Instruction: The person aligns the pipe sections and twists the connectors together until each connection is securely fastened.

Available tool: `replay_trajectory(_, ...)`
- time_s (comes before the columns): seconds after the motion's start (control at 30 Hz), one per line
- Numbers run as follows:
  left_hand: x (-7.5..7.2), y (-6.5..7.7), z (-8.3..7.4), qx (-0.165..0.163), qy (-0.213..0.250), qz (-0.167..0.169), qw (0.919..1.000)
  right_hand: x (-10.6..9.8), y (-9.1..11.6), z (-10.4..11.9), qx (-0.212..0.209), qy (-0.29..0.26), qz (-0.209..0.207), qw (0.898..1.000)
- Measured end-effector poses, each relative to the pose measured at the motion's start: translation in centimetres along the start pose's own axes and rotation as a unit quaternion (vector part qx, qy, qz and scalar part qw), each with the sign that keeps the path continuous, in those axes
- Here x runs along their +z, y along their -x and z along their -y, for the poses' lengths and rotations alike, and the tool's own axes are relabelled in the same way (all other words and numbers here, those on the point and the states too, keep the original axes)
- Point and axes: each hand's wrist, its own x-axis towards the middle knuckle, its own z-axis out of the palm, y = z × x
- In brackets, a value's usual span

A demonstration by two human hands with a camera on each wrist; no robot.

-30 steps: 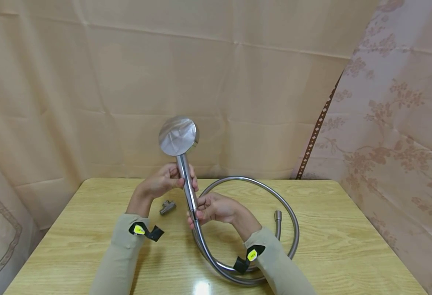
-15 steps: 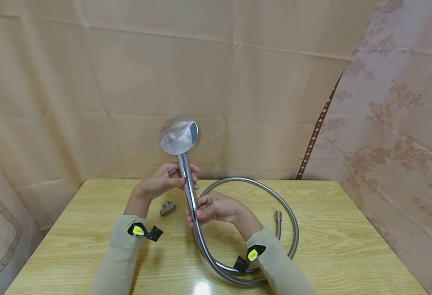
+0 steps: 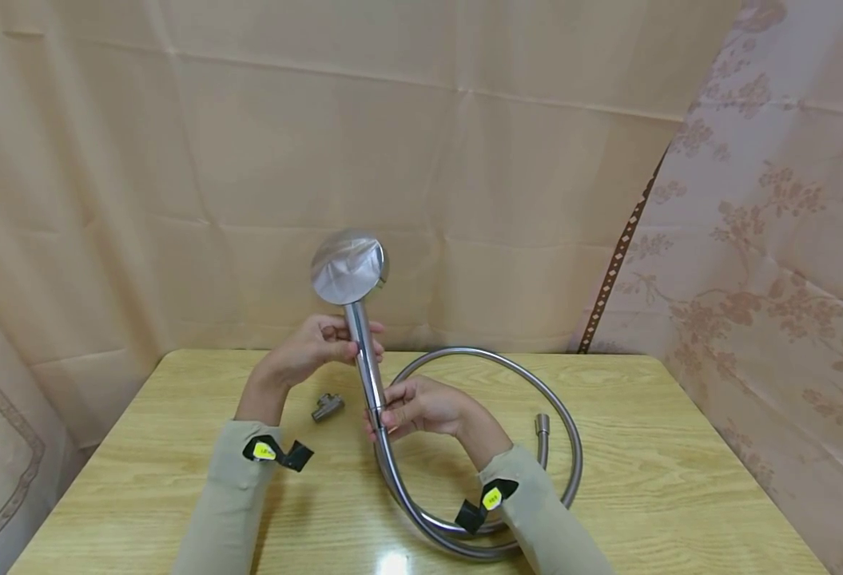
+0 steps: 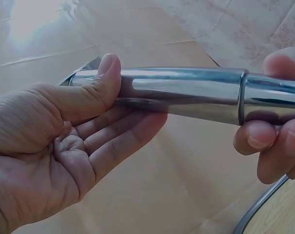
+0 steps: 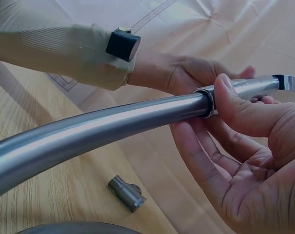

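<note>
The left hand (image 4: 64,146) holds the handle (image 4: 186,92) of the shower head (image 3: 349,267) in a light grip: the thumb lies on top, and the fingers, only a little bent, go underneath. The right hand (image 5: 254,156) is closed more at its tips, and it pinches the metal collar (image 4: 271,97) at the lower end of this handle, where the hose (image 5: 103,124) begins. From my distant place, I judge that the step in hand is the work on this joint, with one hand steadying and the other at the collar. I cannot tell if the joint is tight or loose. In my opinion, the next move calls for a firm left hold and a small turn of the right fingertips, with hose and handle kept in one line.

The shower head is raised above the table (image 3: 680,463), tilted with its disc up and somewhat to the left, its smooth shiny side towards the head camera. From the collar the hose comes down and makes a wide loop on the table, passing by the right sleeve (image 3: 536,511); its free end (image 3: 542,423) lies inside the loop. Near the left hand, on the table and touched by nobody, I see a small metal fitting (image 3: 328,406). Behind the table hangs a beige cloth (image 3: 306,120), and at the right side a flowered one (image 3: 788,239)
</note>
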Motion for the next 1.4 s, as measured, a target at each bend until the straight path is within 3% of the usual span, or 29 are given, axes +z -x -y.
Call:
replay_trajectory(0.4,0.0,0.1,0.3,-0.004,0.002,-0.006,1.0,0.3,0.0,0.0,0.02,0.043,-0.073,0.996)
replay_trajectory(0.9,-0.5,0.5,0.8,-0.052,-0.017,-0.031,0.998,1.1,-0.5,-0.1,0.044,0.073,-0.177,0.98)
replay_trajectory(1.4,-0.2,0.9,1.5,-0.126,0.005,-0.151,0.9805,2.3,-0.8,-0.8,0.04,0.074,-0.256,0.963)
